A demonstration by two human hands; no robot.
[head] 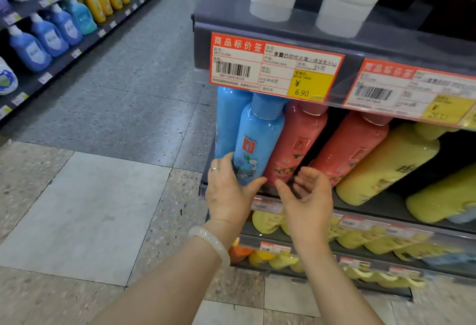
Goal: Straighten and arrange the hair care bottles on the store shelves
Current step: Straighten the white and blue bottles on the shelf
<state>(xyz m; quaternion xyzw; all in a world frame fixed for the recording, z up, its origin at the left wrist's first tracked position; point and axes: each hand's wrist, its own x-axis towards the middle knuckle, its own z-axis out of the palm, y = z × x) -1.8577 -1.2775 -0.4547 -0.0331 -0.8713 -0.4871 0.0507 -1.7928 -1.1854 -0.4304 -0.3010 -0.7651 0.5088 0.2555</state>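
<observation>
the blue bottle [257, 142] stands at the front edge of the shelf [365, 206], near its left end, just beside a pink bottle [296, 144]. our left hand [229, 193] wraps its lower part, fingers on the left side and thumb at the front. our right hand [309, 196] hangs loose and unclenched before the pink bottle, holding nothing.
</observation>
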